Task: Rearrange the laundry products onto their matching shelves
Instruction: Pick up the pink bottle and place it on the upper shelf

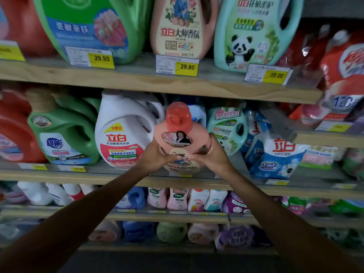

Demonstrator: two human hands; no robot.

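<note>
A: Both hands are on the pink bottle (pixel 182 142). The left hand (pixel 157 157) wraps its lower left side, the right hand (pixel 211 154) cups the right shoulder by the handle, and the fingertips nearly meet across the front label.

B: Where does the bottle sit?

A: Near the middle of the view, upright, red cap (pixel 178 116) at twelve o'clock, in front of the middle shelf (pixel 137 179). Whether its base rests on the board or hangs just clear, the hands hide.

B: How will it handle?

A: Likely heavy if full; it is rigid moulded plastic with a glossy skin, so it probably slips under a loose grip. Two hands low on the body look sensible, or one through the handle and one under the base.

B: And its match?

A: At twelve o'clock, on the top shelf (pixel 157 83), stands a matching pink bottle (pixel 183 26) behind a 29.90 price tag (pixel 177 66). At nine o'clock of the held bottle is a white jug (pixel 122 133), at three o'clock a teal panda bottle (pixel 228 129).

B: Anything unclear?

A: The top-shelf bottles are cut off above, the lower shelves are blurred and dim, and the held bottle's lower label is covered by fingers.
</note>
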